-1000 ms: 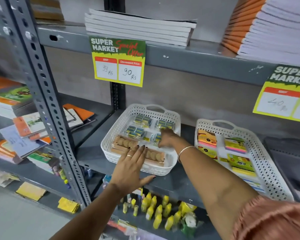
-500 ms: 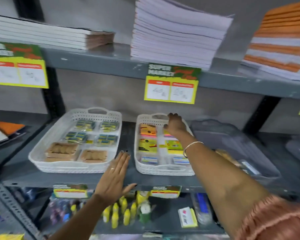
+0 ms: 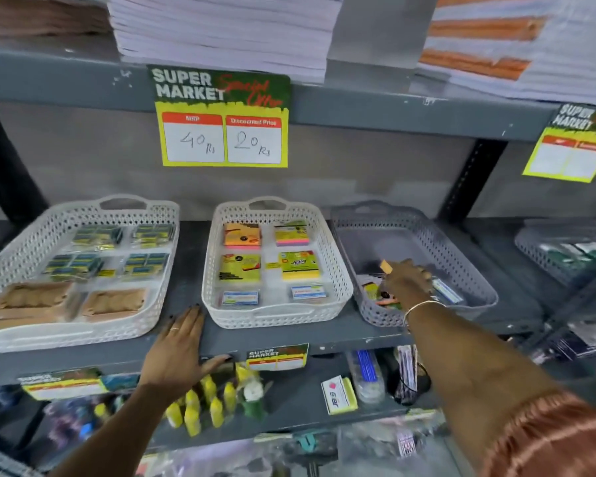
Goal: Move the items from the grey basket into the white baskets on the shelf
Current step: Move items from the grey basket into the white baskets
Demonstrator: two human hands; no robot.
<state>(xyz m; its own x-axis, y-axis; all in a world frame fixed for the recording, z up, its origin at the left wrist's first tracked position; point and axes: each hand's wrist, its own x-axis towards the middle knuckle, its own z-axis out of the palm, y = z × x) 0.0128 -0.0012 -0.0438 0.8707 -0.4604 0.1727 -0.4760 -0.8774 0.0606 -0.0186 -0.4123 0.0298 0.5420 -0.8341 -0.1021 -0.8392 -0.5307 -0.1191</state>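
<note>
The grey basket (image 3: 461, 265) stands on the shelf at the right and holds a few small packets (image 3: 374, 290) near its front. My right hand (image 3: 408, 278) is inside it, fingers curled over the packets and closed on a small tan item (image 3: 386, 266) that sticks up at the fingertips. Left of it is a white basket (image 3: 276, 313) with sticky-note pads and small boxes. Another white basket (image 3: 66, 335) at far left holds staple boxes and brown packs. My left hand (image 3: 178, 349) lies flat and open on the shelf edge between the white baskets, holding nothing.
A second grey basket (image 3: 565, 249) stands at the far right behind a shelf post (image 3: 472, 180). Stacks of paper (image 3: 221, 32) load the upper shelf, with a price tag (image 3: 222, 118) hanging below. Yellow glue bottles (image 3: 203, 404) stand on the lower shelf.
My right hand moved right, from the far rim of the middle white basket into the grey basket. The view swung right. My left hand stayed on the shelf edge.
</note>
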